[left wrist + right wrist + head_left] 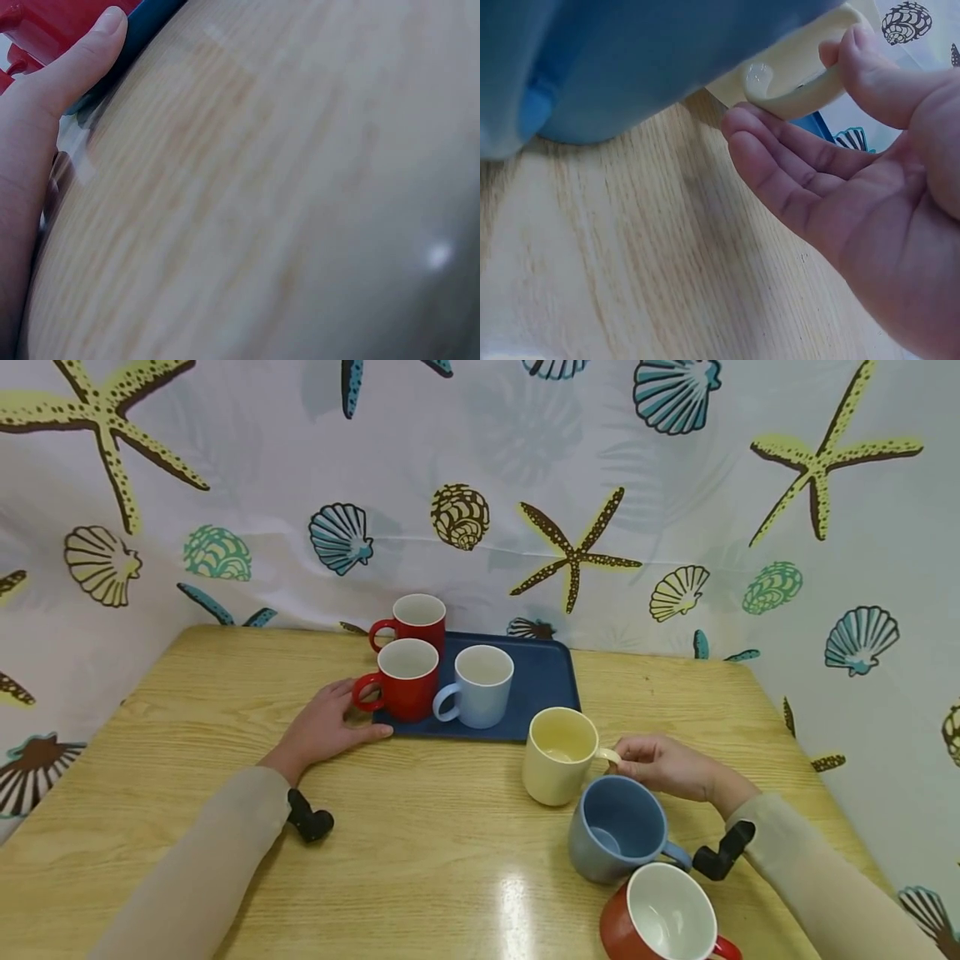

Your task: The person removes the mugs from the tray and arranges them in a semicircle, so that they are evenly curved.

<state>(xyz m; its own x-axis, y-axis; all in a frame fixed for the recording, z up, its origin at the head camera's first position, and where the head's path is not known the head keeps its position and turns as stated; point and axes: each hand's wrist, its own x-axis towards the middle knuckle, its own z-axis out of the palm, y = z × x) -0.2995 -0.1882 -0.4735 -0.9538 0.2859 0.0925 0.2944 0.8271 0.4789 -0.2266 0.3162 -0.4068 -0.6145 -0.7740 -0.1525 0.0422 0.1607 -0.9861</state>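
My right hand (663, 767) pinches the handle of a pale yellow mug (553, 783), which is upright in front of the tray's right corner. In the right wrist view, thumb and fingertips meet at that handle (799, 99). Whether the mug's base touches the table cannot be told. At the front left corner of a dark blue tray (536, 681), my left hand (324, 727) rests with its thumb stretched along the tray's edge, near a red mug (408, 697). Its other fingers are partly hidden behind that mug's handle. A light blue mug (486, 697) and another red mug (420, 614) also stand on the tray.
A grey-blue mug (600, 852) stands close in front of the yellow one, beside my right wrist. Nearer still is a red mug with a white inside (671, 910). A shell-patterned cloth (405, 460) hangs behind the wooden table (405, 843).
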